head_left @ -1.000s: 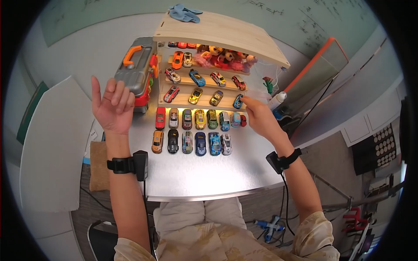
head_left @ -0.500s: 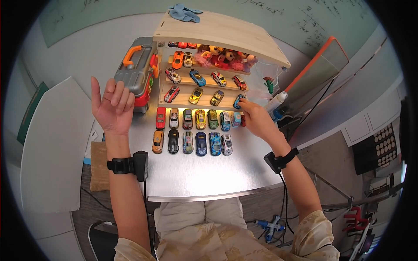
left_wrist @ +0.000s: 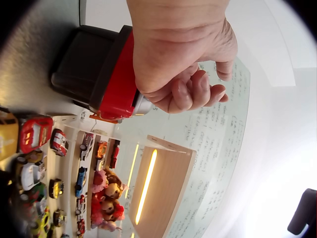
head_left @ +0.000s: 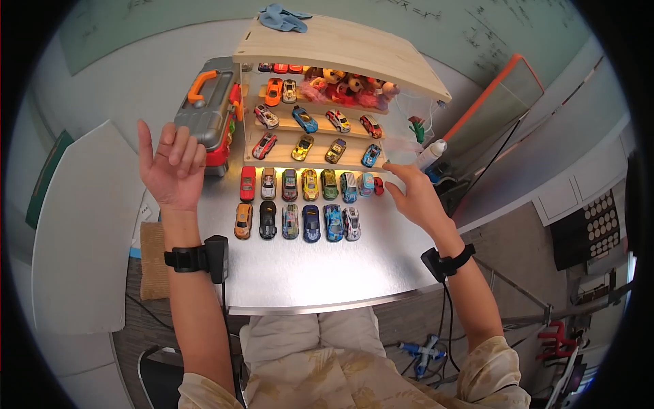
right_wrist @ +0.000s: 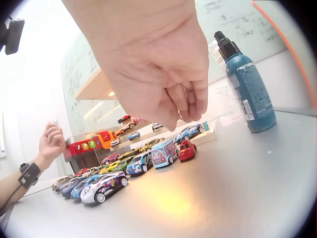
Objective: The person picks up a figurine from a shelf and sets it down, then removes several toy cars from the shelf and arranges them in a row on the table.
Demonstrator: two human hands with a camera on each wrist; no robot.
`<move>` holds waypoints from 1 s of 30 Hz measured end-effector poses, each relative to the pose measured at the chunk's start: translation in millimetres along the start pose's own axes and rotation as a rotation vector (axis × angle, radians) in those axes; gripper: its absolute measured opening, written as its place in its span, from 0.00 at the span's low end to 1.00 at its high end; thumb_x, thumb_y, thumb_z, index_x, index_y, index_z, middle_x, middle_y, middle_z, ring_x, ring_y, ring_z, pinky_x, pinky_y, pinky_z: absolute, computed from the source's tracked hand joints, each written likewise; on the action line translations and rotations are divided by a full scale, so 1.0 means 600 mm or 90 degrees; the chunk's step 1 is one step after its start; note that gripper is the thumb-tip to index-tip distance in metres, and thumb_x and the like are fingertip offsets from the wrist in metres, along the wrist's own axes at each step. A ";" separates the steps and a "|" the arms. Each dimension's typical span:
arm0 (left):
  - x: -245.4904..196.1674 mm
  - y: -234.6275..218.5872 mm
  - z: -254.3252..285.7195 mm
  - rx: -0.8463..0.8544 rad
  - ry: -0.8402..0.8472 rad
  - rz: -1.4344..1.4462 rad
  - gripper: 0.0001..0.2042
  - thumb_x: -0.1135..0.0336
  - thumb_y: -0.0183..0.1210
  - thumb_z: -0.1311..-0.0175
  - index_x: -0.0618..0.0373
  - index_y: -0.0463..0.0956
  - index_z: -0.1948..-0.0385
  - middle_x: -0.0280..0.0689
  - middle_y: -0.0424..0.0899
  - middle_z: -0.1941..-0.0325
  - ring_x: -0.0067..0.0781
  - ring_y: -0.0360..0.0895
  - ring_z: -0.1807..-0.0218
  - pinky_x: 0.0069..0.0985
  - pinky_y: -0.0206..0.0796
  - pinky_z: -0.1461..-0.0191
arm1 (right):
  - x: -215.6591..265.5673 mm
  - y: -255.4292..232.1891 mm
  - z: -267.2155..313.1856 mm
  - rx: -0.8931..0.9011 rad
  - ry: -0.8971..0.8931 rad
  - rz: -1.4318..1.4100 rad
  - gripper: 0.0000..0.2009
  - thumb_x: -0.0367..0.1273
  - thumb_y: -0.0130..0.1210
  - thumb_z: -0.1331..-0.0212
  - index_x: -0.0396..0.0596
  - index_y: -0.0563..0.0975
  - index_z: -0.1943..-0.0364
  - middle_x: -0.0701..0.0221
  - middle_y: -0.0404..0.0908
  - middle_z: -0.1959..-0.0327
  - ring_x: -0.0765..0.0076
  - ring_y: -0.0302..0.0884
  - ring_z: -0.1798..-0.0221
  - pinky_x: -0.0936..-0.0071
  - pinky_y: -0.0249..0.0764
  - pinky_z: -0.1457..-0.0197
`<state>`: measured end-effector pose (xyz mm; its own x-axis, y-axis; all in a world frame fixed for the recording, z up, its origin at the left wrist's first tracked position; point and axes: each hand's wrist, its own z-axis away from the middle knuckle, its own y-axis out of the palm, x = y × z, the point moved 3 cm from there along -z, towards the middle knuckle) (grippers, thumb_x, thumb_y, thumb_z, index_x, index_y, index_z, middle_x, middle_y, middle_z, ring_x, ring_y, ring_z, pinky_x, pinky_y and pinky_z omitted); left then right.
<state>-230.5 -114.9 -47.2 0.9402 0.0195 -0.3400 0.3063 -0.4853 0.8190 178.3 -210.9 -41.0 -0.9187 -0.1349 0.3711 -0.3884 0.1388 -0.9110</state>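
The right hand (head_left: pixel 417 199) hovers off the right end of the lowest shelf, fingers relaxed and thumb apart, holding nothing. Nearest to it are a blue toy car (head_left: pixel 371 156) at that shelf's end and a small red toy car (head_left: pixel 379 185) on the metal table. Palm up, the left hand (head_left: pixel 175 163) is raised at the left with its fingers loosely bent and nothing in them. Toy cars stand angled on the wooden display shelf (head_left: pixel 320 162). Two rows of toy cars are parked in front, among them a white one (right_wrist: pixel 104 187) and a pale blue van (right_wrist: pixel 163 153).
A grey toolbox (head_left: pixel 216 102) with an orange handle stands left of the shelf. Dolls (head_left: pixel 351 88) sit on an upper level, and a blue cloth (head_left: pixel 283 18) lies on top. Right of the shelf stands a spray bottle (right_wrist: pixel 250 94). The metal table (head_left: pixel 320 276) has its front edge near the person's legs.
The right hand was at the blue car on the lowest shelf. It has let go and drawn back to the lower right, leaving the car there. The left hand stays raised.
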 end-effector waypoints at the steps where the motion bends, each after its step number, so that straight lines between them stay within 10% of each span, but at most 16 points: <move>1: 0.000 0.000 0.000 -0.001 0.001 -0.001 0.25 0.44 0.46 0.19 0.53 0.71 0.73 0.29 0.65 0.82 0.20 0.52 0.85 0.22 0.47 0.75 | -0.002 0.001 0.003 0.004 -0.016 0.001 0.20 0.27 0.62 0.36 0.41 0.78 0.40 0.49 0.82 0.48 0.41 0.80 0.45 0.58 0.76 0.39; 30: 0.002 0.003 0.001 0.007 -0.004 -0.011 0.25 0.44 0.46 0.18 0.54 0.71 0.73 0.29 0.64 0.82 0.20 0.52 0.85 0.22 0.46 0.75 | 0.013 0.040 0.108 0.080 -0.006 -0.267 0.20 0.30 0.73 0.46 0.46 0.81 0.48 0.66 0.85 0.49 0.63 0.82 0.48 0.67 0.77 0.39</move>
<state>-228.9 -116.3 -46.7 0.9338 0.0231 -0.3570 0.3211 -0.4945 0.8077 166.4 -272.4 -71.3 -0.6823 -0.1631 0.7126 -0.7156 -0.0502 -0.6967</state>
